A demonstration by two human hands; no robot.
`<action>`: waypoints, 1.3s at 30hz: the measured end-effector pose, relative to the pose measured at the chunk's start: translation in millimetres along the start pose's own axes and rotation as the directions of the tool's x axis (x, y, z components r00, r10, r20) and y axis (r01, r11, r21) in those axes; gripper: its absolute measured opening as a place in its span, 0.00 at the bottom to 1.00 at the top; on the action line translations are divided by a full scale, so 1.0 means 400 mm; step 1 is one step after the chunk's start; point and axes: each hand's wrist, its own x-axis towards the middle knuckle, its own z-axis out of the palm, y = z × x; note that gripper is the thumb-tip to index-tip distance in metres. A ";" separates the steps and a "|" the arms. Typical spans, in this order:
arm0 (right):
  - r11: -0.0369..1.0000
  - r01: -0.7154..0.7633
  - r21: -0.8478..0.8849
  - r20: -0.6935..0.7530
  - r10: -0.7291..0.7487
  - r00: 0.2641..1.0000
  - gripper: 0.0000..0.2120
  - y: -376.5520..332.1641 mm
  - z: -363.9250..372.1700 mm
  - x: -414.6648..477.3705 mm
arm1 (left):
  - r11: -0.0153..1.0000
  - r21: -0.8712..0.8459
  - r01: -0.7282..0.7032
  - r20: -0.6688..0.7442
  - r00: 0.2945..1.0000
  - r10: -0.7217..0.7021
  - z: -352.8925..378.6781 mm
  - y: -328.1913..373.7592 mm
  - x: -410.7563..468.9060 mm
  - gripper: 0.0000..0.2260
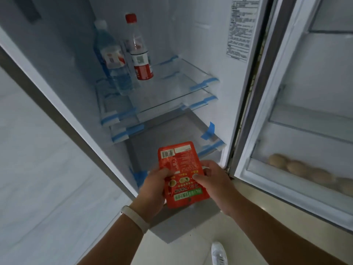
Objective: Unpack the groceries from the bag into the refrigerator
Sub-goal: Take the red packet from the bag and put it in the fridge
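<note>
In front of the open refrigerator (pixel 200 44), both hands are on a red food packet (pixel 179 169), held flat just before the lower compartment. The left hand (pixel 152 188), a pale wristband (pixel 136 219) on its wrist, grips the packet's left edge with the thumb on top, and the right hand (pixel 215 184) pinches the right edge. Up on the top glass shelf (pixel 172 88) a clear water bottle (pixel 112 60) and a red-capped bottle (pixel 138 52) stand side by side, and over in the door rack (pixel 277 182) lies a row of brown eggs (pixel 305 169).
</note>
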 end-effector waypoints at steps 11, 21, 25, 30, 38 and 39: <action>0.993 -0.012 -0.121 0.241 0.041 0.970 0.13 -0.015 -0.061 0.254 | 0.999 -0.040 -0.020 -0.255 0.967 0.009 0.019 0.030 0.192 0.10; 0.974 -0.060 -0.221 0.248 0.115 0.962 0.10 0.025 -0.008 0.421 | 0.993 0.120 0.004 -0.331 0.943 0.037 -0.060 0.011 0.327 0.10; 0.960 -0.017 -0.278 0.251 0.090 0.964 0.08 0.027 0.013 0.461 | 0.989 0.146 0.035 -0.354 0.935 0.019 -0.098 0.000 0.408 0.12; 0.930 -0.016 -0.367 0.218 0.103 0.970 0.10 0.054 0.028 0.562 | 0.994 0.103 0.032 -0.415 0.910 0.014 -0.114 -0.001 0.513 0.12; 0.850 0.072 -0.521 0.117 -0.012 0.993 0.20 0.118 0.053 0.764 | 0.901 0.428 -0.063 -0.382 0.891 0.244 -0.114 0.013 0.688 0.11; 0.827 0.080 -0.557 0.099 -0.030 0.995 0.20 0.126 0.059 0.788 | 0.871 0.485 -0.081 -0.366 0.886 0.286 -0.115 0.016 0.706 0.11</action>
